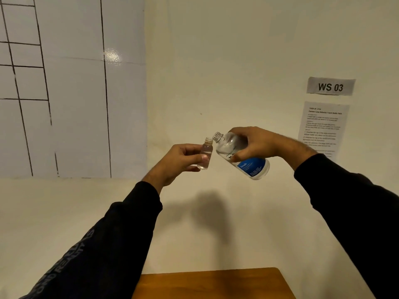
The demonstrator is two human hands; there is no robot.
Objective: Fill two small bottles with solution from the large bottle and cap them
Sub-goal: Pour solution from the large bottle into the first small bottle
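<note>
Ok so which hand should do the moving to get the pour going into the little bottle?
Probably the right hand: it holds the tilted large bottle, mouth just beside the small bottle, which the left hand steadies upright.

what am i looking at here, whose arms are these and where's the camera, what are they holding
There is no machine here. The one picture comes from a wide-angle camera worn on a person's head, looking forward and down, so the two arms in dark sleeves are the wearer's own. The left hand holds a small bottle, clear, uncapped and upright. The right hand holds a large bottle with a blue label, tilted so its open neck sits just beside the small bottle's mouth, as for pouring. No stream of liquid is clear to see. Both are held in the air before a pale wall. Only a corner of a wooden table shows below, bare where visible. A sign reads WS 03.
</note>
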